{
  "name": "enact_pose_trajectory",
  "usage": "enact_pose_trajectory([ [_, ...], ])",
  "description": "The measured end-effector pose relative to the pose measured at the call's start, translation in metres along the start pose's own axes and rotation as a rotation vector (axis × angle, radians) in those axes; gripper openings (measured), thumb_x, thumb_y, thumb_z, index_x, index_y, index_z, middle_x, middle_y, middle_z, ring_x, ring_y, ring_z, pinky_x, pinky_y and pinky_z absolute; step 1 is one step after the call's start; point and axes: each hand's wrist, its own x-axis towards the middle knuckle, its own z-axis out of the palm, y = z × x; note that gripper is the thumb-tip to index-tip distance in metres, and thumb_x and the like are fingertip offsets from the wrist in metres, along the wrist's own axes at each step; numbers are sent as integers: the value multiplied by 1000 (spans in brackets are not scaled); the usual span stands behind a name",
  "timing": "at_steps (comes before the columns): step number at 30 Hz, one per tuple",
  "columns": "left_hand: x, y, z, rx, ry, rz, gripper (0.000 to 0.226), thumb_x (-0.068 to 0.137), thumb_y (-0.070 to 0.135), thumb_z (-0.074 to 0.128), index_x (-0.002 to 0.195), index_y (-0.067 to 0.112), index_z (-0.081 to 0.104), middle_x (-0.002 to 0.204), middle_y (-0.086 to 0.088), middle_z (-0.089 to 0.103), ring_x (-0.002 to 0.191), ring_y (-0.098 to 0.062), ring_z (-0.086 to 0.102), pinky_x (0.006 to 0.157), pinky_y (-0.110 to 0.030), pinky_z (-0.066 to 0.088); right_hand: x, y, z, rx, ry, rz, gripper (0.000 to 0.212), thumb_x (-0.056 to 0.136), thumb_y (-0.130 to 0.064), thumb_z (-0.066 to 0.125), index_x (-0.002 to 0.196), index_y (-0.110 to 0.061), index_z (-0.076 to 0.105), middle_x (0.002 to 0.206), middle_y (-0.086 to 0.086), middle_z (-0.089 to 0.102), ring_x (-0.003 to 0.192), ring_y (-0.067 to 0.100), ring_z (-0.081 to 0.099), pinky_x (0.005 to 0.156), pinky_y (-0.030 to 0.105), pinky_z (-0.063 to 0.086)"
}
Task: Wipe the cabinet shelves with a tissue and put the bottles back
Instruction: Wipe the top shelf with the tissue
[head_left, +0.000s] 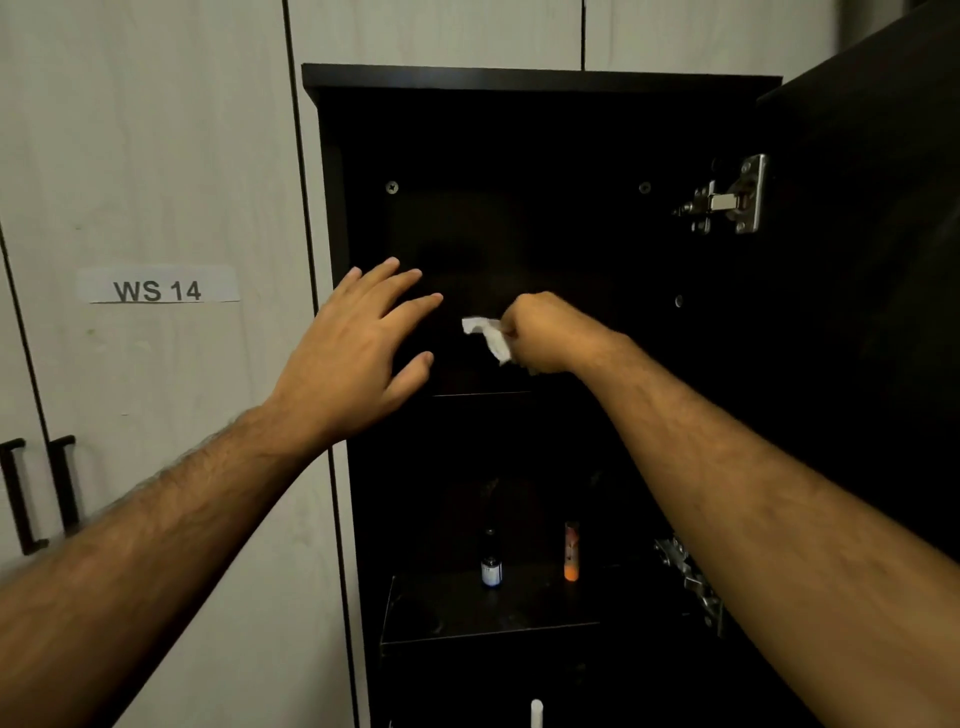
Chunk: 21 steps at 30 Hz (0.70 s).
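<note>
Right hand (545, 332) clenches tissue (485, 335) inside dark cabinet (540, 83); left hand (353, 358) hovers, fingers spread, grasping nothing.

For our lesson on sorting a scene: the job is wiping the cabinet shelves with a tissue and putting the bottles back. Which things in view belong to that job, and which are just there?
Part of the job:
- tissue, in the grip of the right hand
- cabinet
- dark bottle and orange bottle on a lower shelf
- left hand, spread open

Just there:
- WS 14 label
- black door handles
- hinge
</note>
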Motion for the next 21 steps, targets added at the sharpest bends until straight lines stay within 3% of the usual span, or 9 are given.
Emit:
enact_pose_trajectory([
  [4,-7,-9,-6,14,-7,-2,56,93,33,59,145,17,45,153,-11,37,148,-26,20,121,-44,11,21,-23,20,-129,-129,-61,15,89,-3,53,84,-12,64,88,6,60,79,23,60,61,28,44],
  [7,-13,-14,-9,14,-16,-20,55,93,34,56,144,17,46,153,-11,38,148,-27,20,121,-47,14,22,-21,29,-197,-140,-97,17,90,-5,51,77,-11,61,86,7,60,70,19,56,56,26,40],
  [12,-16,-13,-11,6,-31,-22,53,93,31,59,143,16,47,153,-12,39,148,-27,20,121,-49,14,8,-11,2,-117,-258,-109,26,82,0,56,78,-20,72,85,-2,70,79,17,65,68,29,52],
  [17,-17,-11,-15,-28,-9,-12,56,90,39,48,141,15,50,151,-11,41,147,-27,23,121,-49,16,-57,11,-31,13,-337,-103,23,74,-4,65,65,-23,74,61,-1,70,54,7,63,53,21,49],
  [21,-21,-1,-11,-82,1,4,53,91,37,48,140,16,51,151,-10,42,148,-25,22,122,-47,14,-112,35,-11,201,-348,-5,19,78,0,61,72,-13,74,63,3,71,55,11,67,53,25,53],
])
